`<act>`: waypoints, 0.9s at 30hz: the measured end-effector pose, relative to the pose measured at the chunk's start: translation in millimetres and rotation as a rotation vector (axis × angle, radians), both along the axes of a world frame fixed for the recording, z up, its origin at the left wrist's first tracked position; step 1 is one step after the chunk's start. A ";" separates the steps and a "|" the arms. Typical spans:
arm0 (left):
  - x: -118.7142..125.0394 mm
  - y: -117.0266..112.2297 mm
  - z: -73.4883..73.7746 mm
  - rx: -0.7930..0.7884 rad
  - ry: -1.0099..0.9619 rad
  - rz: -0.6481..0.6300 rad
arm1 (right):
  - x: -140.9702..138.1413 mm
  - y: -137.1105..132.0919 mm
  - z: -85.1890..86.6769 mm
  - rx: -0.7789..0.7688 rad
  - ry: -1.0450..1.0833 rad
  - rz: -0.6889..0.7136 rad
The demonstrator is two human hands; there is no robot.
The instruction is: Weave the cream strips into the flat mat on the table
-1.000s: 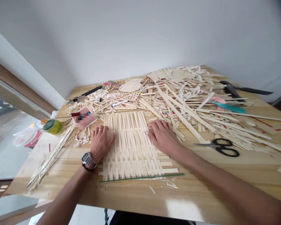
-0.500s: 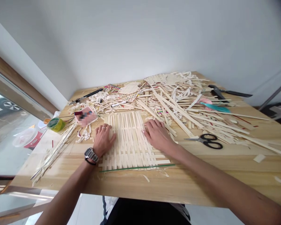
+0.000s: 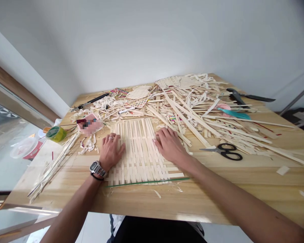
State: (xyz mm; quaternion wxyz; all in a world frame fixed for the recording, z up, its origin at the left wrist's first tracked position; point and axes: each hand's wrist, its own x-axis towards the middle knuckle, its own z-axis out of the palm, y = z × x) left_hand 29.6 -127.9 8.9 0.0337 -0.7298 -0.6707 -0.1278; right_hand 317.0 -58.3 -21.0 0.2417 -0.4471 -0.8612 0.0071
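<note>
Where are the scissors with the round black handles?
In the head view, the scissors lie on the tabletop, right of the right hand, beside the pile of pale strips.

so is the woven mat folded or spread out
Spread out: the woven mat lies flat on the table, no fold showing, with the left hand and right hand at its opposite sides.

A wooden table (image 3: 131, 204) stands by a pale wall (image 3: 152, 40), over light flooring (image 3: 96, 229), with a car (image 3: 3, 113) outside.

Left hand (image 3: 110, 151) and right hand (image 3: 170, 144) at opposite sides of a woven mat (image 3: 138, 153), both apparently in contact.
</note>
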 end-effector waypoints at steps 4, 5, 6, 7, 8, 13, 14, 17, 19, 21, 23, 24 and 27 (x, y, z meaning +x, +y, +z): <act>0.5 -0.1 0.8 -0.022 0.010 -0.034 | 0.9 0.0 0.4 -0.016 0.005 0.002; 0.9 0.1 1.0 -0.025 0.006 -0.033 | 0.9 0.2 0.2 -0.021 0.007 0.003; 1.2 0.2 1.1 -0.026 0.000 -0.029 | 0.9 0.5 0.0 -0.027 0.009 0.005; 1.6 0.4 1.1 -0.026 -0.007 -0.024 | 1.0 0.9 -0.3 -0.033 0.011 0.006; 1.9 0.6 0.9 -0.024 -0.013 -0.021 | 1.1 1.4 -0.6 -0.039 0.012 0.008; 2.3 2.0 -0.5 -0.014 -0.036 -0.023 | 3.5 3.7 -0.9 -0.063 0.018 0.019; 2.3 2.2 -0.6 -0.019 -0.039 -0.022 | 4.2 3.7 -0.8 -0.065 0.019 0.019; 2.5 2.4 -0.4 -0.039 -0.048 -0.021 | 5.8 1.6 -0.7 -0.069 0.025 0.019; 2.8 2.1 -0.1 -0.042 -0.051 -0.031 | 5.8 -0.8 -0.7 -0.069 0.032 0.023; 3.4 1.6 0.3 -0.037 -0.053 -0.043 | 4.9 -2.8 -1.1 -0.070 0.036 0.029; 4.2 1.1 0.9 -0.033 -0.053 -0.046 | 3.7 -3.8 -1.7 -0.070 0.037 0.033; 4.7 0.9 1.3 -0.033 -0.052 -0.047 | 3.2 -4.0 -2.1 -0.070 0.036 0.033; 6.1 0.7 2.8 -0.038 -0.039 -0.058 | 2.4 -3.8 -3.5 -0.069 0.032 0.038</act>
